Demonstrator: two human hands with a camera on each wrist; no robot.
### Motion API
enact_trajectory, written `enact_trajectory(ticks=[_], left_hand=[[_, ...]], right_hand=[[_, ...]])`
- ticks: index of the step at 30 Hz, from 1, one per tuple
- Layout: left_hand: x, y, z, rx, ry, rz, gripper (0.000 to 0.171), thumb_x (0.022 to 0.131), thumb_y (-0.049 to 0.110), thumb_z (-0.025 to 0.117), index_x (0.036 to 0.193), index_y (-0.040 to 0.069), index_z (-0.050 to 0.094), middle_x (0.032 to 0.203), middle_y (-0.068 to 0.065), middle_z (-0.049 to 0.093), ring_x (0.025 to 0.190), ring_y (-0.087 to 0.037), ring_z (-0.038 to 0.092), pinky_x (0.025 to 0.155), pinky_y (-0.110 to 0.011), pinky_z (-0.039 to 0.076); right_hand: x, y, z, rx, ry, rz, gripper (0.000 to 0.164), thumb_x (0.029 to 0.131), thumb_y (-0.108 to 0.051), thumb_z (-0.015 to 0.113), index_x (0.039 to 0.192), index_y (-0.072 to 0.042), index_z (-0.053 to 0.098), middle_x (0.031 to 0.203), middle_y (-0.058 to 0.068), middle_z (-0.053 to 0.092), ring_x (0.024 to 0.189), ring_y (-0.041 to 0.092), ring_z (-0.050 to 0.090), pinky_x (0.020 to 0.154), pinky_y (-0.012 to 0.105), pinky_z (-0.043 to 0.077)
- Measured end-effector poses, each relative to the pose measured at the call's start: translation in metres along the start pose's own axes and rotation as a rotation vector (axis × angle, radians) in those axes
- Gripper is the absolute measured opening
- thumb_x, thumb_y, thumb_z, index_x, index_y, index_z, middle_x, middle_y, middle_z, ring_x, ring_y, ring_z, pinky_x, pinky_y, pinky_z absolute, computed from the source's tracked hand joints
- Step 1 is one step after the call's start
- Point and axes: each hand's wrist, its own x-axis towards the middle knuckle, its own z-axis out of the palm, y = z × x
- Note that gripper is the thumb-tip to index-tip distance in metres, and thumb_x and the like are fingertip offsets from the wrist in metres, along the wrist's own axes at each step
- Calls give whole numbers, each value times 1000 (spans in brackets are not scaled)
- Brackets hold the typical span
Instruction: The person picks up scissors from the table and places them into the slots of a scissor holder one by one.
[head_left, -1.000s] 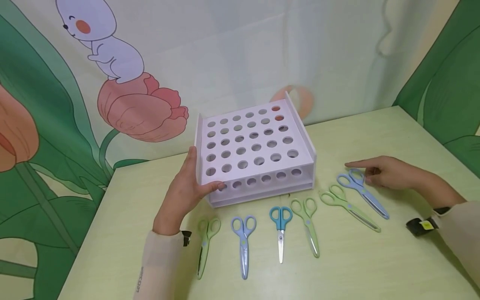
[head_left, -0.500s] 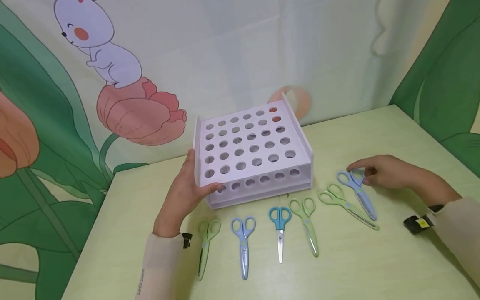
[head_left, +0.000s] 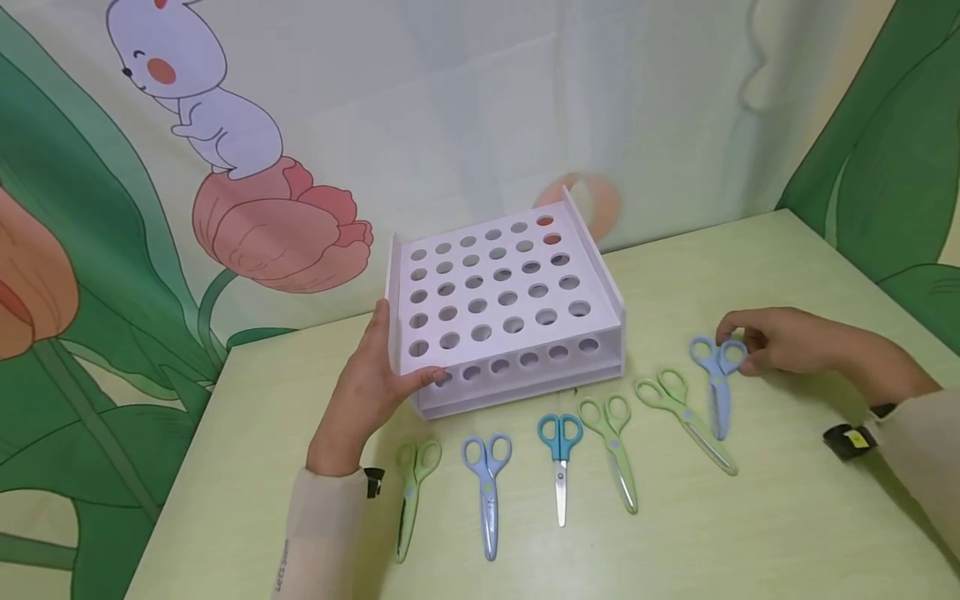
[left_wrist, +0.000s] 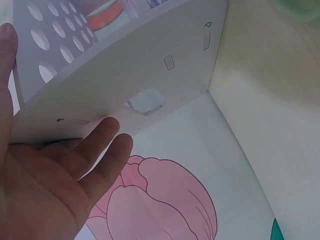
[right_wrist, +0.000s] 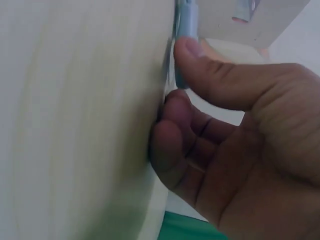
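A white rack [head_left: 495, 333] with rows of round holes stands tilted up at the back of the table. My left hand [head_left: 367, 375] rests on its left side, the thumb on the front edge and fairly straight fingers along the outer panel [left_wrist: 110, 85]. At the right, my right hand [head_left: 795, 342] pinches the right handle ring of a light-blue pair of scissors [head_left: 718, 387], which lies with its tip toward me. The right wrist view shows the thumb [right_wrist: 220, 82] against the blue handle [right_wrist: 187, 25], other fingers curled below. Green scissors [head_left: 686, 417] lie just left of these.
Further along the row lie green scissors [head_left: 613, 450], teal scissors [head_left: 560, 467], blue scissors [head_left: 487, 492] and green scissors [head_left: 415, 492]. A patterned cloth [head_left: 465, 108] with a printed white animal hangs behind the pale green table [head_left: 780, 542].
My right hand has come onto the rightmost blue scissors and turned them so their tip swung left. The green scissors beside them turned slightly too. My left hand stays on the rack.
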Motion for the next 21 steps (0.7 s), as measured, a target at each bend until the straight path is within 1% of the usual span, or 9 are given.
enact_trajectory(ticks=[3, 6, 10, 13, 16, 18, 21], left_hand=[[-1, 0, 1, 3, 2, -6, 120, 74, 40, 90, 162, 20, 11, 134, -7, 47, 106, -28, 54, 92, -48, 47], [-1, 0, 1, 7, -1, -11, 121, 74, 40, 90, 163, 20, 10, 135, -7, 47, 106, -28, 54, 92, -49, 46], [-1, -1, 1, 18, -3, -9, 122, 74, 39, 90, 163, 20, 9, 135, -7, 46, 106, -28, 54, 92, -48, 47], [-1, 0, 1, 24, 0, -9, 123, 74, 40, 90, 163, 20, 8, 136, -7, 46, 106, -28, 53, 91, -48, 47], [-1, 1, 0, 30, 1, -13, 123, 74, 42, 90, 163, 19, 8, 137, -8, 46, 106, -28, 53, 91, -48, 47], [-1, 0, 0, 35, 0, -12, 123, 74, 42, 90, 163, 19, 8, 136, -8, 46, 105, -28, 53, 91, -49, 47], [-1, 0, 0, 30, 4, -6, 121, 74, 40, 90, 162, 19, 10, 133, -8, 47, 104, -28, 54, 90, -48, 47]], right_hand=[[-3, 3, -3, 10, -22, 16, 32, 85, -3, 79, 112, -10, 62, 79, -1, 50, 71, 16, 46, 63, 29, 40], [-7, 8, -7, 48, -57, 51, 33, 83, -8, 82, 108, -10, 60, 77, 0, 48, 66, 15, 46, 60, 28, 40], [-13, 16, -15, 152, -116, 65, 33, 85, -12, 81, 105, -8, 56, 71, 2, 46, 57, 13, 46, 54, 28, 41], [-17, 19, -21, 227, -138, 51, 31, 89, -12, 78, 107, -3, 55, 71, 4, 49, 57, 14, 49, 53, 30, 44], [-18, 20, -26, 319, -123, 51, 30, 92, -9, 73, 110, 0, 51, 76, 8, 59, 64, 19, 58, 59, 33, 52], [-19, 20, -29, 402, -96, 47, 28, 95, -5, 69, 112, 2, 47, 84, 13, 67, 71, 23, 64, 64, 36, 56], [-18, 21, -31, 539, -45, -6, 25, 97, 4, 61, 114, 2, 44, 95, 19, 72, 79, 28, 71, 70, 41, 58]])
